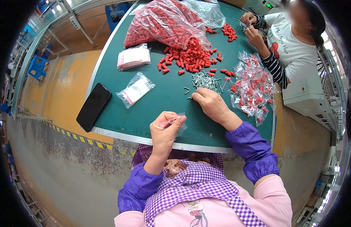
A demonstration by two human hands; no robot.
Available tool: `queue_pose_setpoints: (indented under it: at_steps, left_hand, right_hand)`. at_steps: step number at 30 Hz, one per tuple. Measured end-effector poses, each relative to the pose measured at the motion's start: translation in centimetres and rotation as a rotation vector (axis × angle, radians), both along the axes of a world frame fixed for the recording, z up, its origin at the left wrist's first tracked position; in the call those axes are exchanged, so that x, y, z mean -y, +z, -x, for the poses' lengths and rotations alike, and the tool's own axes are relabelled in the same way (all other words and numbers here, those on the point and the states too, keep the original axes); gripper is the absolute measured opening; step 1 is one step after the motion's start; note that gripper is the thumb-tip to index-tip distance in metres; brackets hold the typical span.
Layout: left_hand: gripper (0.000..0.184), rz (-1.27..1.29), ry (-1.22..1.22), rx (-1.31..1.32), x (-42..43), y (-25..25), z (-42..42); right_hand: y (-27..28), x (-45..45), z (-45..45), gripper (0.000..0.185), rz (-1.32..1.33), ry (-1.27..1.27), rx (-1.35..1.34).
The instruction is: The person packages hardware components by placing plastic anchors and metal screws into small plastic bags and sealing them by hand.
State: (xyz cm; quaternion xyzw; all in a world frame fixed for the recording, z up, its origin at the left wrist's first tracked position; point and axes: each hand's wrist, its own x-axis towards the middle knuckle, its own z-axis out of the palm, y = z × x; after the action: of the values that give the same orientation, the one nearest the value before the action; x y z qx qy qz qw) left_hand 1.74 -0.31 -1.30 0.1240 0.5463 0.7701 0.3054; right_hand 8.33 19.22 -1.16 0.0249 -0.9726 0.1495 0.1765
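My left hand (166,128) is closed on a small clear plastic bag (181,130) near the table's front edge; something red shows inside the bag between the fingers. My right hand (211,106) is at the near side of a pile of small silver screws (205,81), thumb and fingers pinched together. One screw (189,98) pokes out at those fingertips. Beyond the screws lies a heap of red plastic sleeves (192,56), spilling from a large clear bag (160,26). Several filled small bags (253,89) are piled to the right, with red pieces inside.
A black phone (94,107) lies at the table's left edge. Stacks of small flat bags (133,57) and a clear packet (136,90) lie left of the heap. Across the right corner, a co-worker (293,41) handles small parts beside more red sleeves (229,32).
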Motion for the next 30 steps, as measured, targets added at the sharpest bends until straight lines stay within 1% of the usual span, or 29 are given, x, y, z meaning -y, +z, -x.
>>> queue_pose_setpoints:
  at_steps: [1, 3, 4, 6, 10, 12, 13, 14, 15, 16, 17, 19, 20, 22, 23, 24, 26, 27, 30]
  left_hand:
    - [0.01, 0.001, 0.007, 0.0, -0.1, 0.0, 0.0]
    - [0.01, 0.014, 0.038, -0.145, -0.1, 0.1, 0.1]
    - [0.01, 0.015, 0.043, -0.144, 0.0, 0.2, 0.1]
    - [0.011, 0.071, 0.009, -0.108, 0.0, 0.4, 0.2]
    - [0.012, 0.107, -0.017, -0.086, 0.2, 0.2, 0.2]
    - [0.011, 0.054, -0.005, -0.157, 0.1, 0.1, 0.1]
    - [0.011, 0.059, 0.001, -0.158, 0.2, -0.2, 0.1]
    - [0.013, 0.064, 0.005, -0.237, 0.2, -0.7, 0.2]
    - [0.014, 0.068, 0.01, -0.318, 0.2, -1.0, 0.2]
    - [0.014, 0.07, 0.015, -0.321, 0.2, -1.1, 0.3]
    - [0.016, 0.054, 0.018, -0.317, 0.1, -1.2, 0.4]
    - [0.017, 0.038, 0.027, -0.311, 0.1, -1.0, 0.4]
    - [0.018, 0.048, 0.023, -0.318, 0.1, -0.7, 0.3]
    - [0.019, 0.068, 0.024, -0.311, 0.4, -0.2, 0.2]
    - [0.019, 0.12, -0.004, -0.276, 0.6, -0.1, 0.4]
    - [0.02, 0.171, -0.033, -0.239, 0.7, -0.2, 0.4]
    - [0.021, 0.174, -0.022, -0.27, 0.4, -1.2, 0.5]
    - [0.021, 0.169, -0.021, -0.31, 0.0, -1.4, 0.4]
    - [0.021, 0.19, -0.005, -0.382, 0.0, -1.3, 0.5]
  right_hand:
    - [0.0, 0.3, 0.3, 0.025, 0.001, 0.007, 0.0]
    - [0.2, 0.9, 0.8, 0.019, 0.117, -0.092, 0.04]
    - [0.2, 0.9, 1.0, 0.019, 0.117, -0.087, 0.041]
    - [0.4, 0.5, 1.6, 0.012, 0.026, -0.024, 0.099]
    - [1.0, 0.4, 2.5, 0.01, -0.027, 0.001, 0.14]
    - [1.5, 0.6, 3.1, 0.009, -0.133, -0.071, 0.329]
    - [1.8, 0.9, 3.4, 0.009, -0.143, -0.1, 0.355]
    - [2.1, 0.9, 3.8, 0.009, -0.14, -0.095, 0.353]
    - [2.3, 0.8, 4.1, 0.007, -0.139, -0.103, 0.411]
    - [2.4, 0.8, 4.5, 0.007, -0.139, -0.11, 0.469]
    - [2.4, 0.8, 4.7, 0.007, -0.141, -0.104, 0.466]
    - [2.3, 0.6, 4.7, 0.01, -0.076, -0.194, 0.492]
    - [2.4, 0.6, 4.3, 0.01, -0.079, -0.191, 0.492]
    - [3.1, 1.9, 2.7, 0.016, 0.495, -0.243, 0.3]
    - [4.0, 2.3, 2.1, 0.018, 0.717, -0.285, 0.341]
    - [4.4, 2.9, 1.7, 0.018, 0.717, -0.279, 0.349]
    - [4.8, 4.2, 0.6, 0.016, 1.149, -0.202, 0.233]
    - [5.5, 5.3, 0.1, 0.015, 1.171, -0.152, 0.218]
    - [6.6, 5.7, -0.2, 0.015, 0.937, -0.139, 0.352]
